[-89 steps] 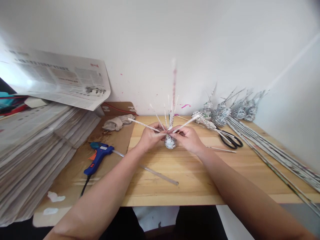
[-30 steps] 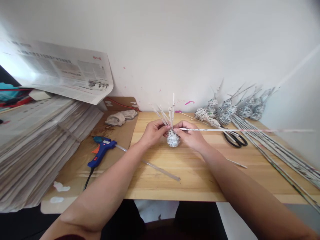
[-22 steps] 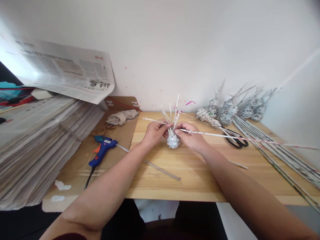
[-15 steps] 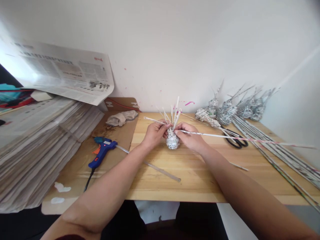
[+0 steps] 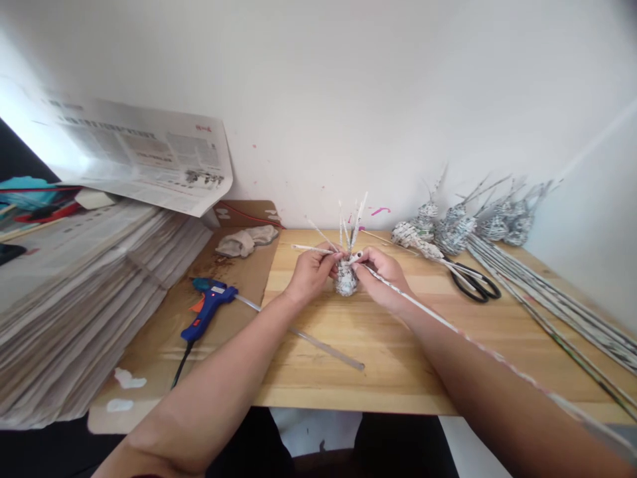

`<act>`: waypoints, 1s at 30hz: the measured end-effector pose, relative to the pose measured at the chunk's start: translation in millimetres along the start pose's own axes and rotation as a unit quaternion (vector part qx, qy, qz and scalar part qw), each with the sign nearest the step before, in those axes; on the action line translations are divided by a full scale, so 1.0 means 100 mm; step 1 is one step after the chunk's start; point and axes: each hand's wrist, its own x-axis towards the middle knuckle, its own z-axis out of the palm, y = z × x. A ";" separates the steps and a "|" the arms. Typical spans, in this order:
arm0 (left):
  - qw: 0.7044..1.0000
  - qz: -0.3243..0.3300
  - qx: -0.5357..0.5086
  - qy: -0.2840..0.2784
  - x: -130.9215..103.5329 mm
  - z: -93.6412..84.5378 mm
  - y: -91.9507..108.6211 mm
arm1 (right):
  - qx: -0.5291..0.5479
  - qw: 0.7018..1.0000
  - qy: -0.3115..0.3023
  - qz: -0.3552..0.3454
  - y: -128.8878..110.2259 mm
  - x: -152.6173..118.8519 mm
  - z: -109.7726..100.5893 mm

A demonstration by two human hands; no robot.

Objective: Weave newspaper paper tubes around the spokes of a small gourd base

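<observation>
A small woven newspaper piece [image 5: 347, 282] stands upright on the wooden table, with several rolled paper tubes sticking up and outward from its top. My left hand [image 5: 312, 271] is closed at its left side, thumb and fingers pinching near the rim, beside a tube that points left. My right hand [image 5: 382, 275] pinches paper at the right side of the rim. From there a long rolled paper tube [image 5: 448, 324] runs down over my right forearm. Close to the right fingertips, a short tube end [image 5: 357, 256] faces me. Some fingertips are hidden behind the weave.
On brown cardboard at left lie a blue hot glue gun [image 5: 206, 312], with a glue stick [image 5: 328, 348] in line with it, and grey gloves [image 5: 246, 240]. Stacked newspapers [image 5: 99, 299] rise beyond. At right are black scissors [image 5: 475, 284], paper tubes [image 5: 547, 295] and several woven pieces [image 5: 455, 229].
The long tube has swung from pointing right across the table to lying toward me over my right forearm. A tube by my right hand has tipped toward me. The view has shifted slightly.
</observation>
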 end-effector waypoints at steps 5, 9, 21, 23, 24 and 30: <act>1.000 0.023 0.014 0.001 0.00 -0.02 0.00 | 0.023 1.000 0.000 0.008 0.00 0.00 0.00; 0.999 0.042 0.031 -0.006 0.00 -0.02 -0.01 | 0.016 0.999 0.017 0.024 0.01 -0.02 0.02; 0.995 -0.050 -0.028 -0.082 0.09 -0.12 0.02 | 0.018 1.000 0.015 0.007 0.02 -0.04 0.04; 0.996 -0.048 -0.015 -0.078 0.08 -0.10 0.03 | 0.028 1.000 0.007 0.006 0.02 -0.04 0.04; 0.997 -0.043 -0.005 -0.067 0.07 -0.09 0.03 | 0.034 0.999 0.005 0.007 0.02 -0.05 0.04; 0.997 -0.003 0.078 0.025 0.01 -0.02 0.06 | 0.032 0.999 0.017 0.016 0.02 -0.05 0.05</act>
